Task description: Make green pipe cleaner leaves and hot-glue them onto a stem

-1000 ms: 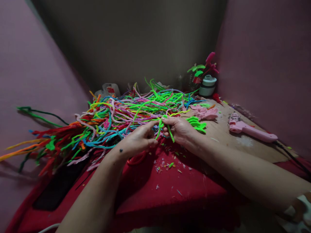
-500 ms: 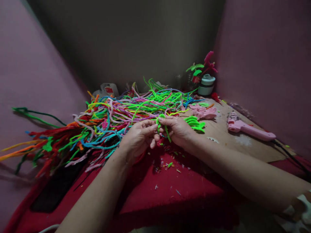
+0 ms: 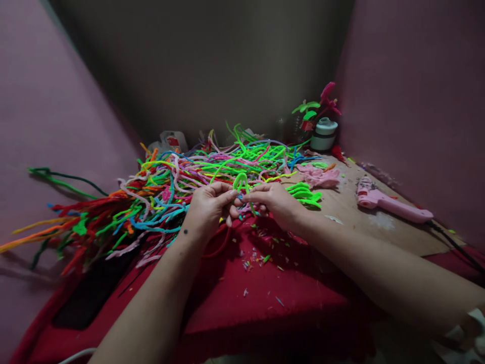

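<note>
Between my two hands a bright green pipe cleaner [image 3: 240, 178] stands up in a bent loop. My left hand [image 3: 212, 205] pinches its left lower side between thumb and fingers. From the other side my right hand [image 3: 273, 201] pinches it too, with a green end hanging below the fingertips. Just behind both hands lies a large tangled pile of colored pipe cleaners [image 3: 212, 164]. Several green leaf-shaped loops [image 3: 304, 194] rest right beside my right hand.
A pink hot glue gun [image 3: 396, 205] with a black cord lies on brown cardboard [image 3: 352, 222] at the right. Pink petal-like pieces [image 3: 318, 176] and a pale lidded jar [image 3: 324, 134] are farther back. A dark flat phone-like object [image 3: 89, 293] and scraps lie on the red cloth [image 3: 242, 303].
The green loop has opened wider and stands taller above the fingers. Both hands have shifted slightly, still pinching it. The whole view has moved a little.
</note>
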The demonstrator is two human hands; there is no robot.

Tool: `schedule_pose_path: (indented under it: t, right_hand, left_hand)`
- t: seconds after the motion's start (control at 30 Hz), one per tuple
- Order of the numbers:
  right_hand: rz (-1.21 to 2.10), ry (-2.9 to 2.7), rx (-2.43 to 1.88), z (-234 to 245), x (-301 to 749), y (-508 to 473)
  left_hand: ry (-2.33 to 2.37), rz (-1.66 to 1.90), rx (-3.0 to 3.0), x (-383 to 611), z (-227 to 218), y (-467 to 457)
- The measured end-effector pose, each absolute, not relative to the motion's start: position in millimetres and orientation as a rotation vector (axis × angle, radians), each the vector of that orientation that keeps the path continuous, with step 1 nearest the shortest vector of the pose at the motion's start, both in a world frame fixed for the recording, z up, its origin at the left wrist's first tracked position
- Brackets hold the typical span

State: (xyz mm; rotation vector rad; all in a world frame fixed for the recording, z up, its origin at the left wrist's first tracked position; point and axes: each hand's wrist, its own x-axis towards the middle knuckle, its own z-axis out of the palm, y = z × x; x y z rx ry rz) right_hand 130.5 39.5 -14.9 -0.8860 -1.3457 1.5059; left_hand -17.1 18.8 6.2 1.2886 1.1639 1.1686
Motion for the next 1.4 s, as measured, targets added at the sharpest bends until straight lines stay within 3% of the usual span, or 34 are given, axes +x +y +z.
schedule_pose_path:
  t: [0.43, 1.4]
  right_hand:
    - [1.57, -1.119, -0.588, -12.1, 128.5, 36.7]
    - [1.474, -1.272, -0.723, -16.6, 132.0, 41.5]
  left_hand:
    - [1.189, 1.075, 1.377, -10.5, 14.2, 11.8]
    - [1.15, 1.071, 1.454, -8.0, 10.7, 12.2]
